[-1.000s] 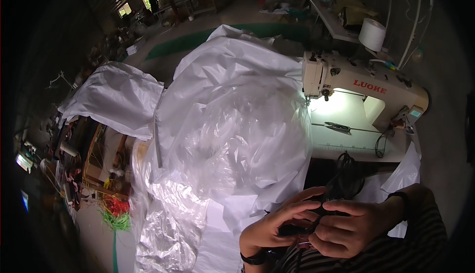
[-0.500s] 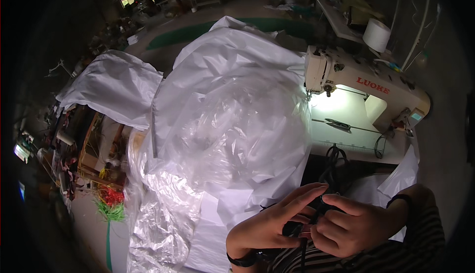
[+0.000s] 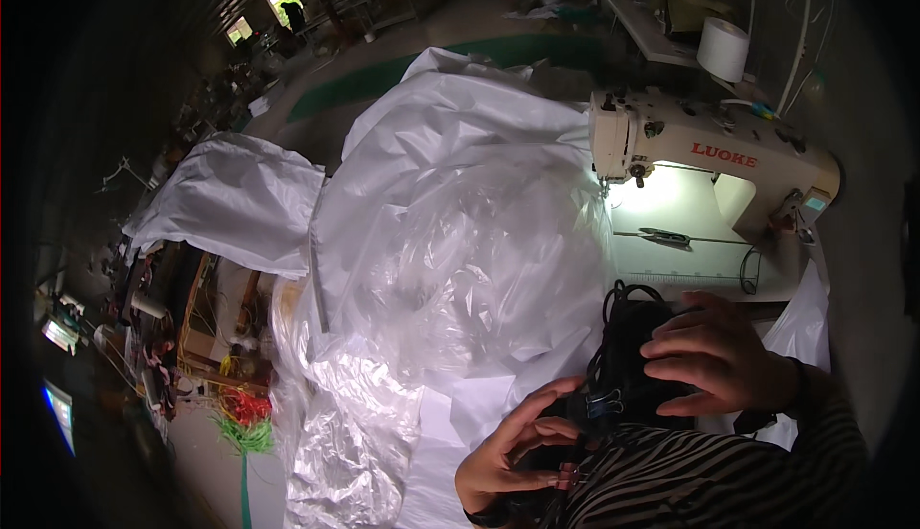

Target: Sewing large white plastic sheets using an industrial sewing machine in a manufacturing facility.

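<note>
My left hand (image 3: 498, 457) is at the bottom centre, its fingers curled about a black cord with clips on it. Its thumb lies by a small reddish clip (image 3: 570, 475); the fingertips reach up to a black binder clip (image 3: 604, 404) with wire handles. To the right, my right hand (image 3: 714, 356) has its fingers spread and bent, over a dark bundle whose shape I cannot make out. Looped black cable (image 3: 606, 333) runs along that bundle, in front of the sewing machine (image 3: 714, 150). My striped sleeve covers part of the cord.
White sheeting (image 3: 460, 232) is heaped to the left of the machine, with crinkled clear film (image 3: 350, 452) nearer me. A black shuttle-shaped tool (image 3: 664, 238) lies on the lit machine bed. Thread cone (image 3: 723, 50) stands behind. Red and green strands (image 3: 244, 419) hang at left.
My right hand has come off the clipped cord and moved up and right, its fingers spreading. The left hand stays at the cord. The view has shifted slightly.
</note>
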A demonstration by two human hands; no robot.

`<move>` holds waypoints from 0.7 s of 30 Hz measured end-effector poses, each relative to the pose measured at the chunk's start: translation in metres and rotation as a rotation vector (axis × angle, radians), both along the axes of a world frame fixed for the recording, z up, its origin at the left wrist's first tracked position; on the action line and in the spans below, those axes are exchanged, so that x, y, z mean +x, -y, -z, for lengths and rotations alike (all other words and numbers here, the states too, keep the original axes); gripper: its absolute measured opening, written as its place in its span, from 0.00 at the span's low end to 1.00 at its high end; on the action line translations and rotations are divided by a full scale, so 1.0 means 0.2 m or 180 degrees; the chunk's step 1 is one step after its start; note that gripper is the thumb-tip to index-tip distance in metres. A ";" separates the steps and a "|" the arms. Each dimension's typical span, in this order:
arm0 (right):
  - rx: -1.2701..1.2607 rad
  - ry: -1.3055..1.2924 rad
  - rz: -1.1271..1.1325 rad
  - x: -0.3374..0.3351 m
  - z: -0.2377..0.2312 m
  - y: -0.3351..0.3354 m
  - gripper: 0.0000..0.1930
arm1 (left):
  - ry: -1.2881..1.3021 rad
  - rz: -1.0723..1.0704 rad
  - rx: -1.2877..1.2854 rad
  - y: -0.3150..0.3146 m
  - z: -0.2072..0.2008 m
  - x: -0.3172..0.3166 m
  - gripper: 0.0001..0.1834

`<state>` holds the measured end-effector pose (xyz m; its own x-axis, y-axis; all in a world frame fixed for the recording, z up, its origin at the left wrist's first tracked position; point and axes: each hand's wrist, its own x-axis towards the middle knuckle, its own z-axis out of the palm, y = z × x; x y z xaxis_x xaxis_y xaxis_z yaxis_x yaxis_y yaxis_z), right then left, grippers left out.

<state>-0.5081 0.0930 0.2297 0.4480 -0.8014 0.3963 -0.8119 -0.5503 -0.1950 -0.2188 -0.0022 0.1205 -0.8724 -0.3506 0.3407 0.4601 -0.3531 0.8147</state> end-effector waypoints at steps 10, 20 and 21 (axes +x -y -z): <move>0.1734 0.1131 0.0421 0.01 0.34 0.21 0.30 | -0.1211 -0.1080 0.1715 -0.16 0.17 0.01 0.54; 0.2622 0.1477 -0.1827 0.11 0.39 0.16 0.14 | -0.1066 -0.2697 0.1587 -0.20 0.36 0.14 0.42; 0.2618 0.1491 -0.1829 0.14 0.39 0.15 0.14 | -0.0784 -0.2888 0.1182 -0.19 0.35 0.14 0.38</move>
<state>-0.4797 0.0627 0.1524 0.7827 -0.6188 0.0661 -0.2274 -0.3832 -0.8952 -0.1915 0.0358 0.0499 -0.1435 -0.9672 0.2096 0.8213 0.0018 0.5705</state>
